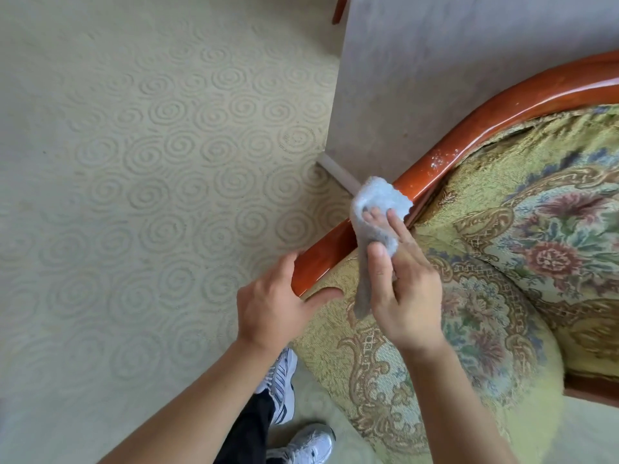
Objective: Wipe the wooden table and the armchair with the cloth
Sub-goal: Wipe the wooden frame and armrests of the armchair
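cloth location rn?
Head view, centre: the cloth is draped over the armchair's wooden rail, held by the right hand, with the left hand gripping the rail's near end.

Pale grey-blue cloth (378, 212), glossy red-brown armchair frame (469, 135), yellow-green floral upholstery (502, 262), cream spiral-patterned carpet (134, 162), white-and-navy trainers (281, 380)

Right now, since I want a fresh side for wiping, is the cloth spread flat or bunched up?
Bunched up. The cloth is wrapped in folds over the wooden rail, gripped by the right hand, its end hanging loose.
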A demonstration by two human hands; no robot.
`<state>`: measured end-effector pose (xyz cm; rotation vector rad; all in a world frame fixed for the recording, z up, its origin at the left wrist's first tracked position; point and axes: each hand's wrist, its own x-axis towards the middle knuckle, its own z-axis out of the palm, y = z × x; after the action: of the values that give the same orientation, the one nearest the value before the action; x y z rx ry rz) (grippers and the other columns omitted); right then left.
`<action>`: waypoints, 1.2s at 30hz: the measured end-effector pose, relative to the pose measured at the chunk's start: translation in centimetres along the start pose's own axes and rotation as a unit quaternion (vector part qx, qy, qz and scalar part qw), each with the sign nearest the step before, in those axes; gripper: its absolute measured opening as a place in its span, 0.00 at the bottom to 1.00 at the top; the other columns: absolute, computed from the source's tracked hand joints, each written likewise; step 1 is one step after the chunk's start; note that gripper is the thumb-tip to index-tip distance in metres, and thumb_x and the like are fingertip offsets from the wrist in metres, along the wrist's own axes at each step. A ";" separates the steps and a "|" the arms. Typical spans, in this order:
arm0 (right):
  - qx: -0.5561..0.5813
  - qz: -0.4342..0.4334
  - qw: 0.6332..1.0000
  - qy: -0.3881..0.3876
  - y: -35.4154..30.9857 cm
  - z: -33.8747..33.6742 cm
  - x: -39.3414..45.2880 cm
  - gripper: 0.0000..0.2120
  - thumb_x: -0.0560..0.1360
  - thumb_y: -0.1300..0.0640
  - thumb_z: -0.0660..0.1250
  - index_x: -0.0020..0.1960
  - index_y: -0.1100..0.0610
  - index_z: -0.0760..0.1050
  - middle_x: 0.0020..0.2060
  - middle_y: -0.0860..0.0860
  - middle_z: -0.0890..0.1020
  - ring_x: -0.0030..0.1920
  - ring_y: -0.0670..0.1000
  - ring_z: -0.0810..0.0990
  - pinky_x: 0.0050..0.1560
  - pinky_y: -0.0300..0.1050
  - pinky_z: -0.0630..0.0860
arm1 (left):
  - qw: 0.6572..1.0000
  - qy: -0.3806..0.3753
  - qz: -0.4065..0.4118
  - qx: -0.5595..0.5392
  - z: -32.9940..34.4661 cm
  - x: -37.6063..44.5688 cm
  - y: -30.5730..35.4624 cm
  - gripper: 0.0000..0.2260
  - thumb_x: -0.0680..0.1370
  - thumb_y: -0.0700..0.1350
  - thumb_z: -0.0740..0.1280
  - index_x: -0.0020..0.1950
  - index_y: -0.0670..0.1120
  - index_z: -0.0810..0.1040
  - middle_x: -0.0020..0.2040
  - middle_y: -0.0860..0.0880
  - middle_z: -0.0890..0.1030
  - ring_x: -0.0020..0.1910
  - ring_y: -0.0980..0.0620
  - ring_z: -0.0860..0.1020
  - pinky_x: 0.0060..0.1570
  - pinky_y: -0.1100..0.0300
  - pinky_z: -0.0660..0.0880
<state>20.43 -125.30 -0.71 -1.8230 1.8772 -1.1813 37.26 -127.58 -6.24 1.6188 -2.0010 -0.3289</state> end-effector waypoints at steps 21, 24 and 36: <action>-0.225 -0.188 0.953 -0.074 10.5 -1.4 9.3 0.26 0.85 0.51 0.49 0.64 0.67 0.78 0.66 0.58 0.78 0.72 0.59 0.72 0.77 0.54 0.61 | 1.000 -0.022 0.003 -0.012 0.1 0.2 -0.3 0.30 0.72 0.70 0.68 0.56 0.45 0.81 0.40 0.51 0.85 0.31 0.51 0.83 0.27 0.55 0.79; -0.247 -0.162 0.954 -0.043 11.6 -2.0 10.6 0.25 0.85 0.52 0.51 0.56 0.68 0.80 0.66 0.58 0.79 0.72 0.60 0.71 0.76 0.56 0.61 | 1.000 -0.010 0.023 -0.013 0.0 0.3 -0.3 0.29 0.73 0.69 0.67 0.56 0.45 0.81 0.38 0.51 0.85 0.29 0.51 0.82 0.25 0.56 0.78; -0.094 -0.109 0.983 -0.114 5.8 0.7 5.0 0.25 0.85 0.50 0.48 0.69 0.62 0.75 0.71 0.55 0.74 0.77 0.56 0.64 0.79 0.54 0.56 | 0.988 -0.129 -0.017 0.081 -1.7 2.9 2.9 0.25 0.75 0.71 0.60 0.48 0.48 0.73 0.35 0.53 0.79 0.27 0.54 0.73 0.23 0.63 0.65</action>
<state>15.98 -130.89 -3.55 -2.2069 1.7455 -0.8361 35.48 -129.38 -2.64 1.7900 -2.2444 -0.4157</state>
